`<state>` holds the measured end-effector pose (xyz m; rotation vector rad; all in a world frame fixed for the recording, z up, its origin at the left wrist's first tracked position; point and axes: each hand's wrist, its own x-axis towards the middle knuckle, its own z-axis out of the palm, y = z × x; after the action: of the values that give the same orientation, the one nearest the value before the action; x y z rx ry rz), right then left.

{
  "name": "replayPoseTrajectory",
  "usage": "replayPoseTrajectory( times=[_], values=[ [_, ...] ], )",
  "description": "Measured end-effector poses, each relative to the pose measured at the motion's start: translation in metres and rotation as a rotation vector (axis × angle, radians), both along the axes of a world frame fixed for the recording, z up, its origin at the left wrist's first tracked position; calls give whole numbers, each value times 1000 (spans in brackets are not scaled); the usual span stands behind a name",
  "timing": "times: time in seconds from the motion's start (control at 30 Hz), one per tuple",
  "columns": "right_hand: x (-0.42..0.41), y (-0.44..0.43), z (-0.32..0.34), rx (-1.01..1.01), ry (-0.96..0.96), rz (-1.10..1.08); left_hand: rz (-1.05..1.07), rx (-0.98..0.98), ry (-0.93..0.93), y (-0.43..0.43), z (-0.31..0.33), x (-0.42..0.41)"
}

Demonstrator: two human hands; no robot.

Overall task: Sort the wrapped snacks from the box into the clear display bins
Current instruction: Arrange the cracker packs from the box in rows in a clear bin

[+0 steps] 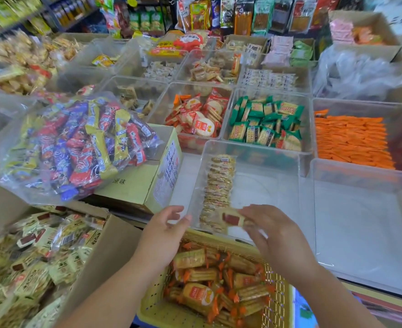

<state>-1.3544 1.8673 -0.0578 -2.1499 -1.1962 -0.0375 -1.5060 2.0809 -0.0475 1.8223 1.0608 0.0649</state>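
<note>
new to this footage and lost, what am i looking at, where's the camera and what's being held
There is no machine: these are a person's two bare hands, filmed by one wide-angle camera worn on the head, looking down. The right hand pinches a wrapped snack at the near end of a clear bin that holds a row of snacks. The left hand is open beside that bin's corner, holding nothing. Lower left is the cardboard box of similar snacks; below the hands, a yellow basket of orange-wrapped ones.
</note>
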Motion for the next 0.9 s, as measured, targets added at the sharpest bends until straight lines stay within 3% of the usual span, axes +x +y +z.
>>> replayPoseTrajectory(
  times=[0.2, 0.33, 0.47, 0.9],
  values=[
    [54, 5, -36, -562, 255, -137, -520, 416, 342, 7, -17, 19],
    [60, 19, -66, -945, 275, 35, -650, 433, 496, 0, -30, 32],
    [65, 24, -81, -980, 595, 170, -677, 512, 533, -1, -41, 31],
    [74, 55, -94, -1041, 734, 285, -721, 536, 619, 1, -47, 32]
  ],
)
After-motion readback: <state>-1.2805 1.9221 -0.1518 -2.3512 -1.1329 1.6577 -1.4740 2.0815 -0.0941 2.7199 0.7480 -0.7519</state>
